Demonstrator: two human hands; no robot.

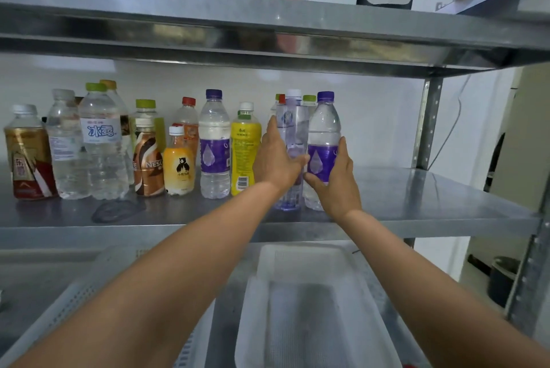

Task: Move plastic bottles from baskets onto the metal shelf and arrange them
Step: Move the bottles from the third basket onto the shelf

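Both my hands reach onto the metal shelf [446,201]. My left hand [276,159] wraps a tall clear bottle with a white cap [293,120], which stands upright on the shelf. My right hand [336,180] grips a purple-labelled water bottle with a purple cap [324,126] right beside it. The two bottles touch or nearly touch. To their left stands a row of several bottles, among them a yellow bottle [244,147] and another purple-labelled bottle [214,144]. Two white baskets [268,263] sit below the shelf; the right one looks empty.
More bottles with green and red caps stand behind the held pair. A dark smudge [117,210] marks the shelf front left. The upper shelf [268,19] carries containers close overhead. A shelf upright [427,123] rises at the right, with bare shelf between it and the bottles.
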